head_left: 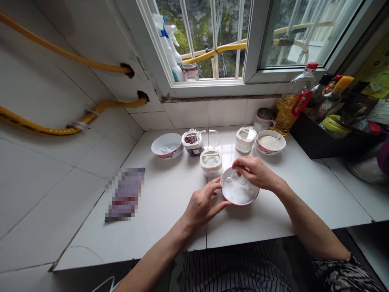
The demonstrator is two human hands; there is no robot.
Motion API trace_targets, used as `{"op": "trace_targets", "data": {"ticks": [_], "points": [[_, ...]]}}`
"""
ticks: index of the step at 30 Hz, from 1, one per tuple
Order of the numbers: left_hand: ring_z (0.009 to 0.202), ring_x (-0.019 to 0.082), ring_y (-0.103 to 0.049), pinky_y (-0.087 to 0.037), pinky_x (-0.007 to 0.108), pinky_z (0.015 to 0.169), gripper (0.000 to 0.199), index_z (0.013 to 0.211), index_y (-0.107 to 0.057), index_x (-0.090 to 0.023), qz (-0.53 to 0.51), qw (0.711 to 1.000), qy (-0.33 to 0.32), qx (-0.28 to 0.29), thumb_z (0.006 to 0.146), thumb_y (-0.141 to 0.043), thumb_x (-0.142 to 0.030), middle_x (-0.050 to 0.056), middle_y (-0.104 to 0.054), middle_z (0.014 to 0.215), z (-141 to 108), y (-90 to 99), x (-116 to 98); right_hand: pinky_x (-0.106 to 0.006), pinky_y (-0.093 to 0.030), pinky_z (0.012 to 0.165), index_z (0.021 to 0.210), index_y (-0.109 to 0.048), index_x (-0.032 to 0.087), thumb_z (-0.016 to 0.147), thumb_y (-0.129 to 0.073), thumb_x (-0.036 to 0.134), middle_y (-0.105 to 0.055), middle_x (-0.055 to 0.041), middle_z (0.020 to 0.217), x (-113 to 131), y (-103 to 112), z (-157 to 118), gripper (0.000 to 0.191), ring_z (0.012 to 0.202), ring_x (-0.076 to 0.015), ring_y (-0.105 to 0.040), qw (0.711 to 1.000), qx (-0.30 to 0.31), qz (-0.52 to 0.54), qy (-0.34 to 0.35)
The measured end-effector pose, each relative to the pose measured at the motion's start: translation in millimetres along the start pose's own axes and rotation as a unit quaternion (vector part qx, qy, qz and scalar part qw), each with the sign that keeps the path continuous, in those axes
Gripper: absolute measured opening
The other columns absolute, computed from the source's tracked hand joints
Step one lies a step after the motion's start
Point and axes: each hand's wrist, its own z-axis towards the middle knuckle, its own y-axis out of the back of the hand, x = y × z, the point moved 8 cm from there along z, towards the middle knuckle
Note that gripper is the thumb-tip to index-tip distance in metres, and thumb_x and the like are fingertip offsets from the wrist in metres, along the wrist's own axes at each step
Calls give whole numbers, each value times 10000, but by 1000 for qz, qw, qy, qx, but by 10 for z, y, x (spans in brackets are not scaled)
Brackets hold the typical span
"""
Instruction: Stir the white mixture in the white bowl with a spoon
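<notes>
A pink-rimmed bowl of white granules stands on the counter in front of me. My left hand grips its left side, thumb low on the near rim and fingers along the far left. Pinched in my right hand is a small white spoon, its head down at the granules inside the bowl. Just behind the bowl is a white-framed jar with its clear lid up and white contents. Another jar, open as well, holds dark red pieces.
A flowered bowl sits back left; a second bowl with pale grains is back right, beside a closed clear-lidded jar. An oil bottle and a black rack line the right. A blurred flat packet lies left.
</notes>
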Motion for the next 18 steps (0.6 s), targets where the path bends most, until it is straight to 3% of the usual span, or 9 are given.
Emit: {"op": "trace_targets", "data": {"ticks": [8,13,18], "points": [[997,246,-726,-647,295,648,310,1101,-495,-187,-4,1000,3,-1,925,-624,-407,196,-655,1251,1,-4,5,-280,-417,662,865,-649,170,905,-483,82,-665,-15,656,-29,73,2,192,640,-146,-563,999,-45,-10,8],[869,214,-749,-650,294,630,390,1164,-470,-192,-18,1000,17,-12,916,-627,-449,169,-675,1205,-11,4,27,-332,-431,727,915,-633,147,926,-427,75,-697,-58,733,307,40,-76,218,662,-164,-581,980,-74,-104,154],[797,198,-752,-653,299,614,454,1248,-428,-200,-21,999,24,-26,928,-600,-472,145,-684,1169,-22,13,39,-324,-436,732,968,-622,173,949,-477,143,-694,-39,746,698,-155,-217,149,714,-170,-591,950,17,-132,282]]}}
